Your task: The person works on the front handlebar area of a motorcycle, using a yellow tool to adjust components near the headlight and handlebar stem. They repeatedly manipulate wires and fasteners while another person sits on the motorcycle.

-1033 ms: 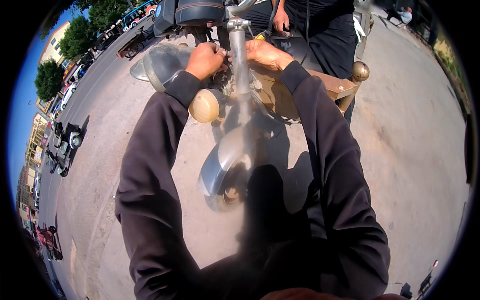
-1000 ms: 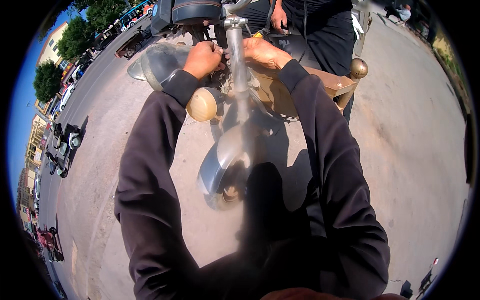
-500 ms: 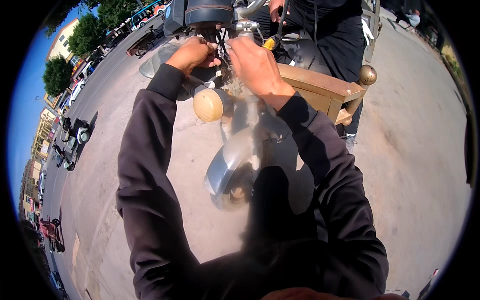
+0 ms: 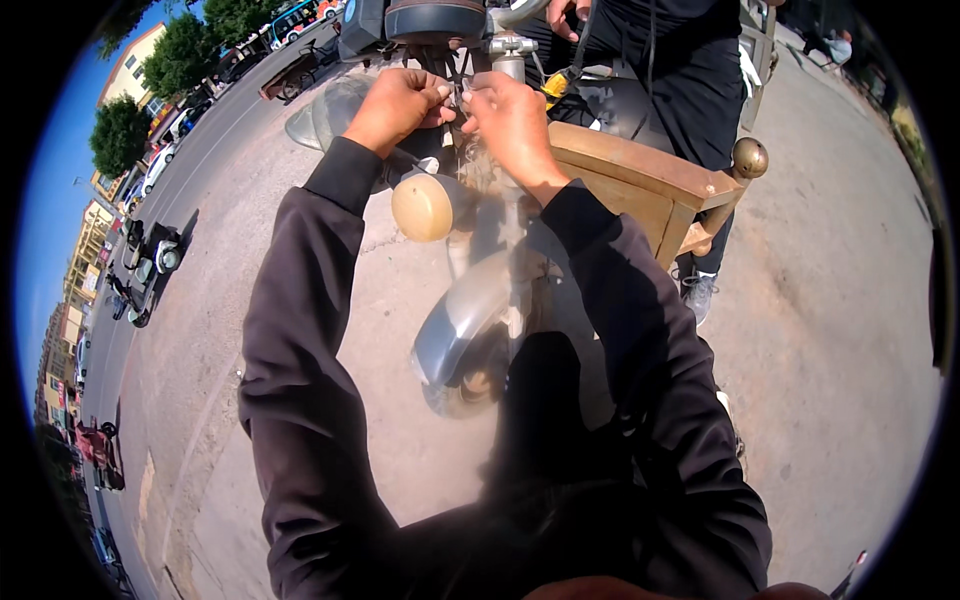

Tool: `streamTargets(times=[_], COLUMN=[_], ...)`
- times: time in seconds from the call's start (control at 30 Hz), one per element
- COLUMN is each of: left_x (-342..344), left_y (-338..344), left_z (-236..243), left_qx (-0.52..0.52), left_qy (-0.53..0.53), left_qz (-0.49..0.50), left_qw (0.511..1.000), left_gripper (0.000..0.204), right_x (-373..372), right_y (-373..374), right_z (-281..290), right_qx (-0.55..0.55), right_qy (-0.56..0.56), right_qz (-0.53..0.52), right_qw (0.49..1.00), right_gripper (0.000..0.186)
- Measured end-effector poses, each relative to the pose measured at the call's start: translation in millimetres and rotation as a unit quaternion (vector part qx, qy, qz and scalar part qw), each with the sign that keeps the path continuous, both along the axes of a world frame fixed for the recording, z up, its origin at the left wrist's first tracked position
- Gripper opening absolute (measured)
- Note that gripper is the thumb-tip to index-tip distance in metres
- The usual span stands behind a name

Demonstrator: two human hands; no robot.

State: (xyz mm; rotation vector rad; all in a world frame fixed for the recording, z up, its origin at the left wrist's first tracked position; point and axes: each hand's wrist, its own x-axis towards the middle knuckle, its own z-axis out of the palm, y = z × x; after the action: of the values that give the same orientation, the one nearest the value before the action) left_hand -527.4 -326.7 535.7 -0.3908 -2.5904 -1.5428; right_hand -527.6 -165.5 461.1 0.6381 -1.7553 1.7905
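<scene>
My left hand [image 4: 398, 110] and my right hand [image 4: 512, 122] meet fingertip to fingertip at the front of a three-wheeled vehicle. Both are closed in a pinch on thin wires, whose ends are too small to make out. A small pale piece [image 4: 447, 137] hangs just below my fingertips. Dark cables run down behind my hands from under a round black housing [image 4: 432, 22]. Beneath my left wrist is a round yellowish lamp [image 4: 421, 208]. Lower down, a shiny grey front mudguard [image 4: 462, 312] covers the wheel.
A person in dark clothes [image 4: 690, 70] stands beyond the vehicle, a hand [image 4: 568, 16] near the handlebar. A tan metal frame [image 4: 640, 165] with a ball-shaped knob [image 4: 750, 158] juts out at right. Parked scooters [image 4: 145, 270] and a road lie left.
My right hand has turned, and its fingertips have come closer to those of my left. The pale piece now shows below them. The view has shifted slightly.
</scene>
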Motion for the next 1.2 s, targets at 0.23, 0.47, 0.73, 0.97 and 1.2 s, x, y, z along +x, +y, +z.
streamTargets(times=[0.23, 0.47, 0.73, 0.97, 1.2], left_x=[-3, 9, 14, 3, -1], left_y=[-1, 6, 4, 2, -5], left_z=[-9, -15, -17, -8, -4], left_qx=[0.013, -0.312, -0.333, -0.341, -0.121], left_qy=[0.057, 0.345, 0.449, 0.399, 0.128], left_qz=[0.01, 0.103, 0.069, 0.044, 0.032], left_qw=[0.998, 0.879, 0.826, 0.85, 0.984], left_gripper=[0.013, 0.012, 0.01, 0.012, 0.014], right_x=[5, 0, -7, -13, 4], right_y=[2, 1, 0, -2, 0], right_z=[9, 8, 4, 1, 7], right_qx=[0.022, 0.037, 0.051, 0.08, 0.019], right_qy=[-0.02, -0.009, 0.032, 0.064, -0.029], right_qz=[0.02, -0.001, -0.03, -0.059, 0.011], right_qw=[0.999, 0.999, 0.998, 0.993, 0.999], right_gripper=[0.013, 0.011, 0.012, 0.015, 0.017])
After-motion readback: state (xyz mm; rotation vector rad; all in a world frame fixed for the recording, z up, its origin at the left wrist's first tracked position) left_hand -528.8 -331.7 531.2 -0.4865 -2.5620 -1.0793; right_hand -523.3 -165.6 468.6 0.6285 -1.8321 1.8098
